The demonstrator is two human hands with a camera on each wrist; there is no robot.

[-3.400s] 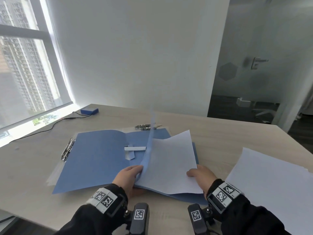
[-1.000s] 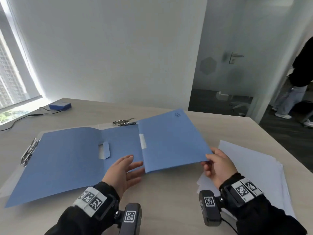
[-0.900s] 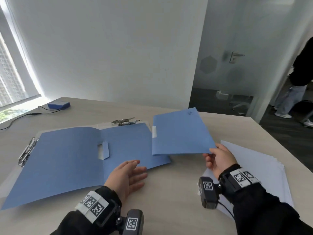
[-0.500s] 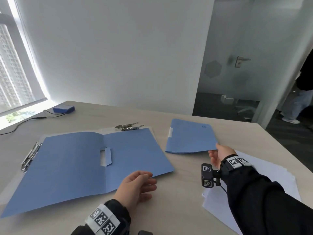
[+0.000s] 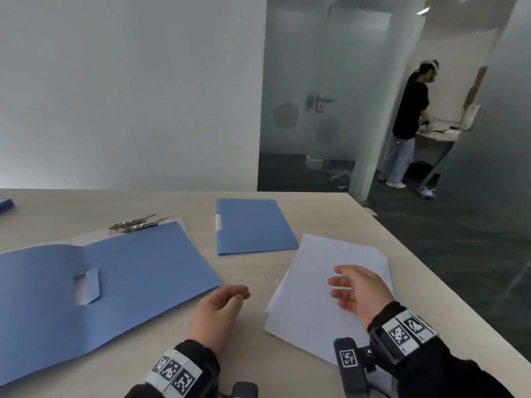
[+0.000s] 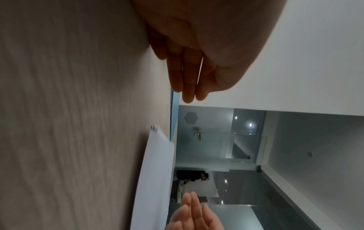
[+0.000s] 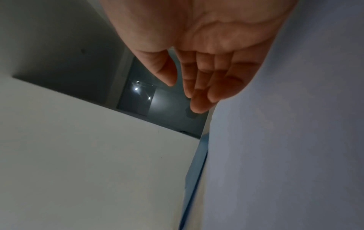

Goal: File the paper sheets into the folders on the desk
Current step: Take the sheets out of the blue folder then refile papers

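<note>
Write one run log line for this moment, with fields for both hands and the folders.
left hand: open, empty | right hand: open, above paper stack | closed folder: flat on desk | open folder: empty

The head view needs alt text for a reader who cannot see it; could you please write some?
A person's open right hand hovers over a stack of white paper sheets on a wooden desk, left hand relaxed nearby. An open blue folder lies left, a closed blue folder behind.
</note>
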